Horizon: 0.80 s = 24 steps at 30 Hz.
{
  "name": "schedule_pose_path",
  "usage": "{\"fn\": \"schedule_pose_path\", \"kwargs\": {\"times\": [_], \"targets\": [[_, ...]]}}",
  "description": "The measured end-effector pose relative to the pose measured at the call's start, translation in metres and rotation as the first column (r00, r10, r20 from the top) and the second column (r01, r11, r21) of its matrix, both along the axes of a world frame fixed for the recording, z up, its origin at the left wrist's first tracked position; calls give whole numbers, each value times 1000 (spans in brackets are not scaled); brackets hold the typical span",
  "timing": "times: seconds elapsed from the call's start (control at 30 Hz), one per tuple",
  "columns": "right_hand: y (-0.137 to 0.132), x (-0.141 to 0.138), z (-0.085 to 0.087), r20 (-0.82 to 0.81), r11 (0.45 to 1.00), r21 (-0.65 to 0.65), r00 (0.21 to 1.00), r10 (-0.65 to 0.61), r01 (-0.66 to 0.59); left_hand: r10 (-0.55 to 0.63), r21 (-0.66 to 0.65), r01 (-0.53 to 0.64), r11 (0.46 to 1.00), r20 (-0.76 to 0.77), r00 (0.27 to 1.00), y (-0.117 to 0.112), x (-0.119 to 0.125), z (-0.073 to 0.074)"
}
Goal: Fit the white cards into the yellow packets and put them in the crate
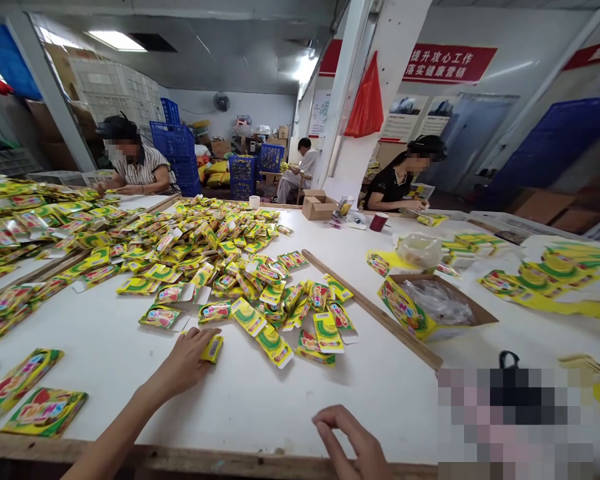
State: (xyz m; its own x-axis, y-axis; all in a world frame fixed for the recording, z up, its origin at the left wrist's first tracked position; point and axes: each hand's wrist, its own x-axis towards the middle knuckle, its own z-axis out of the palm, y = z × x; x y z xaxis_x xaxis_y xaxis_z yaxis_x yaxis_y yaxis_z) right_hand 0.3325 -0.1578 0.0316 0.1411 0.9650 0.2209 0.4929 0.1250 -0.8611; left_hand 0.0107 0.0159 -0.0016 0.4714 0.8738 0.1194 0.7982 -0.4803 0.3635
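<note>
My left hand (189,360) reaches in from the lower left, its fingers bent over a small yellow candy box (213,349) at the table surface. The box's end with a barcode-like patch pokes out beside the fingers. Beyond it spreads a heap of similar flat yellow-and-green boxes (250,315), some with white end flaps open. My right hand (355,443) is low near the table's front edge, thumb and index tip brought together, with nothing visible between them. Two larger printed packs (45,412) lie at the left front.
A wooden strip (375,310) divides the white table (260,413). On its right stands an open carton (430,307) holding clear plastic, near flat printed sheets (555,273). Another heap (25,213) lies left. People sit across the table, left (140,167) and right (400,177).
</note>
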Motion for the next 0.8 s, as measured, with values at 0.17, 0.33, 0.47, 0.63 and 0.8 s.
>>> {"fn": "schedule_pose_path", "kwargs": {"times": [0.17, 0.33, 0.47, 0.63, 0.8], "targets": [[12, -31, -25, -253, 996, -69, 965, -64, 48, -33, 88, 15, 996, 205, 978, -33, 34, 6], [27, -59, -45, -715, 976, -215, 685, -138, -27, -271, 321, 138, 937, 419, 866, -90, 86, 0], [37, -57, -51, -757, 990, -134, 648, -76, -39, -324, 316, 191, 929, 447, 834, -110, 106, -11], [39, -55, -65, -763, 984, -173, 627, -159, 40, -370, 278, 256, 926, 529, 763, -114, 108, -8], [38, -62, -64, -805, 988, -136, 574, -149, 66, -131, 25, 184, 983, 796, 591, -118, 115, 8]]}}
